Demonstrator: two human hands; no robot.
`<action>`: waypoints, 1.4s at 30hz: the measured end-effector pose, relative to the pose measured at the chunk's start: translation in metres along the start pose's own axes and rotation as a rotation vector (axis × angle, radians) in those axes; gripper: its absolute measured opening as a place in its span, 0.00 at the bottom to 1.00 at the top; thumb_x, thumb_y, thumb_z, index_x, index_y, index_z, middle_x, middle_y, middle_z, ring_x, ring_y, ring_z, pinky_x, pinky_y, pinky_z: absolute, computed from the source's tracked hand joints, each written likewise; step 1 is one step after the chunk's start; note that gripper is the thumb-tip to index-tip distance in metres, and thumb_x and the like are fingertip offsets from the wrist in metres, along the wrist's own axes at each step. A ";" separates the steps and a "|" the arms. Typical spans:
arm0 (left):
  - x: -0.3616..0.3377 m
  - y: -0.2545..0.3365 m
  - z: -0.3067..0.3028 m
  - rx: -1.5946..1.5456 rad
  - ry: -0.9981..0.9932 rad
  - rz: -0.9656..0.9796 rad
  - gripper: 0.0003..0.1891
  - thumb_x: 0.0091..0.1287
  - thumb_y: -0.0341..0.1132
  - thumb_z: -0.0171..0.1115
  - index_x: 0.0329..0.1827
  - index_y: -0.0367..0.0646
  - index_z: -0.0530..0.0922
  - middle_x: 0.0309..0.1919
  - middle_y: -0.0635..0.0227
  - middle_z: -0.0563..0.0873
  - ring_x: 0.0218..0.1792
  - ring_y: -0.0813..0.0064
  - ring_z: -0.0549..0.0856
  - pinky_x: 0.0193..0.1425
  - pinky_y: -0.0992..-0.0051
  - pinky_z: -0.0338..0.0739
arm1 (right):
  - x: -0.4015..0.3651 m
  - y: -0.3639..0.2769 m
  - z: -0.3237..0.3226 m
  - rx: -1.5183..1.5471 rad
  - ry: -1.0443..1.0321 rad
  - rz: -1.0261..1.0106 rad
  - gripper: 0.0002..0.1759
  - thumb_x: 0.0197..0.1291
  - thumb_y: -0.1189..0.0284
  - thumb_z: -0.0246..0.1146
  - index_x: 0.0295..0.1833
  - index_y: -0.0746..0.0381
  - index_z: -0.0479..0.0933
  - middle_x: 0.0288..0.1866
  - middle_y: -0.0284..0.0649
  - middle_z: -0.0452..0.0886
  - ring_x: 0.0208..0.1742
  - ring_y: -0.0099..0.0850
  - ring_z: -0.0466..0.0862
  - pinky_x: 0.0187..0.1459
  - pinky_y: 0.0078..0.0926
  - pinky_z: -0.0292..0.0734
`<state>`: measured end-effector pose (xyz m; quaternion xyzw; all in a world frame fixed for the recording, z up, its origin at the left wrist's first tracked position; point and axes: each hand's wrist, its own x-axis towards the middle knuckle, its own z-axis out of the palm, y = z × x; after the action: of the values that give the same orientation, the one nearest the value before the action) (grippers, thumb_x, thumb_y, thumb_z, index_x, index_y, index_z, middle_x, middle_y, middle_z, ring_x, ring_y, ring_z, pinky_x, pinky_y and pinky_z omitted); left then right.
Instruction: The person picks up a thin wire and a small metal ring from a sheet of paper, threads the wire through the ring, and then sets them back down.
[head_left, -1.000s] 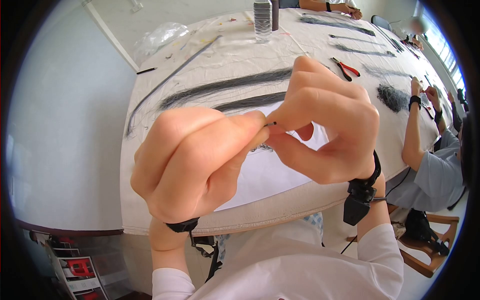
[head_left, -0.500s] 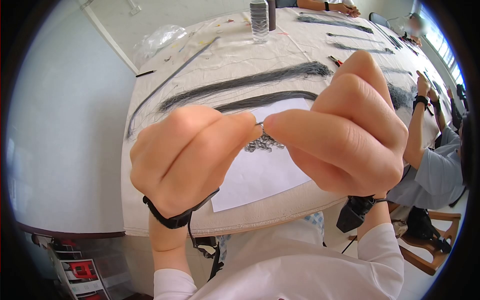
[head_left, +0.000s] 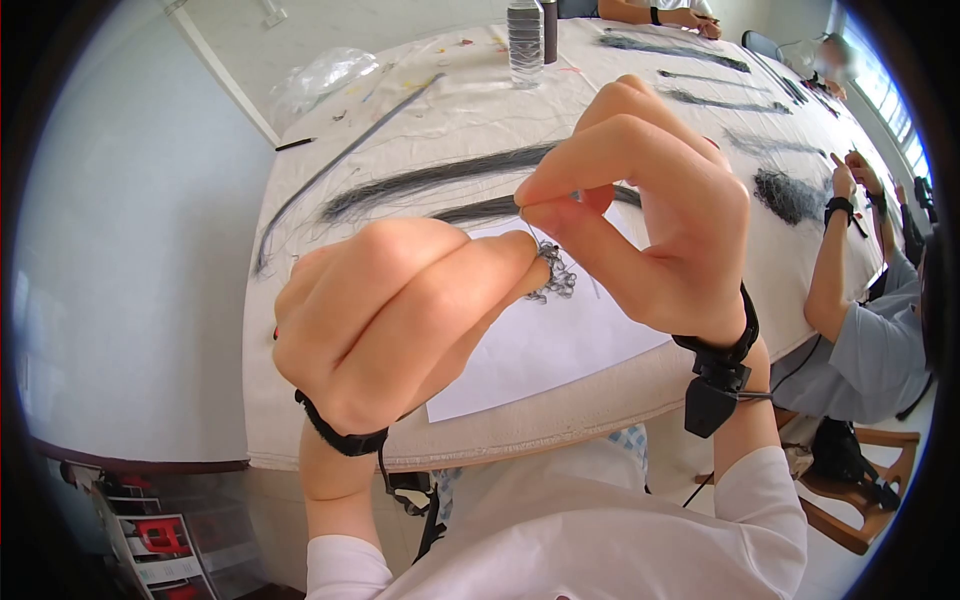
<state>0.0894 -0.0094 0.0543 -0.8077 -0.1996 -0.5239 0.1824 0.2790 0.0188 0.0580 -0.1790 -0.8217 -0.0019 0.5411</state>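
Observation:
My left hand is closed in a pinch, fingertips just above the sheet of white paper. A thin dark wire runs up from that pinch to my right hand, whose thumb and forefinger grip its upper end. Beside my left fingertips, a heap of small curled wire pieces shows over the paper, partly hidden behind them. Long bundles of dark grey wire stretch across the cloth beyond my hands; the nearer bundle passes behind my right hand.
Another wire bundle and a thin grey bundle lie farther back on the table. A water bottle stands at the far side, a black pen at the left. A person works at the right, near a dark tangle.
My right hand has moved up and turned, its pinch drawn away from my left fingertips, and the wire now spans the gap. My left hand has shifted slightly right.

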 end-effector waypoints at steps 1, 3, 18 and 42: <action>-0.001 0.001 0.001 0.004 0.029 -0.019 0.11 0.44 0.21 0.76 0.31 0.38 0.84 0.25 0.66 0.82 0.22 0.73 0.78 0.22 0.79 0.69 | -0.001 0.002 0.002 0.051 -0.015 0.019 0.10 0.43 0.86 0.67 0.33 0.63 0.81 0.28 0.33 0.76 0.27 0.23 0.70 0.30 0.18 0.64; -0.003 0.001 0.003 0.010 0.061 -0.039 0.10 0.47 0.22 0.76 0.31 0.38 0.83 0.25 0.66 0.82 0.22 0.74 0.78 0.23 0.79 0.70 | -0.002 0.003 0.003 0.103 -0.033 0.036 0.10 0.42 0.86 0.66 0.33 0.63 0.81 0.28 0.33 0.76 0.27 0.23 0.70 0.30 0.18 0.64; -0.002 -0.008 0.005 0.024 0.205 -0.020 0.14 0.44 0.20 0.76 0.34 0.41 0.85 0.28 0.68 0.81 0.24 0.73 0.81 0.23 0.78 0.75 | -0.009 -0.013 0.013 -0.261 0.188 -0.312 0.18 0.27 0.82 0.73 0.32 0.59 0.83 0.22 0.29 0.68 0.26 0.28 0.64 0.26 0.24 0.54; 0.001 -0.010 -0.002 -0.048 -0.046 -0.043 0.11 0.43 0.17 0.74 0.29 0.37 0.82 0.23 0.66 0.80 0.19 0.79 0.74 0.18 0.82 0.62 | -0.003 0.006 0.005 -0.282 0.097 -0.265 0.17 0.31 0.82 0.72 0.34 0.61 0.84 0.24 0.32 0.73 0.27 0.27 0.68 0.26 0.20 0.60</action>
<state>0.0835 -0.0014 0.0571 -0.8192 -0.2085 -0.5137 0.1468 0.2776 0.0244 0.0525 -0.1431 -0.8027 -0.1968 0.5445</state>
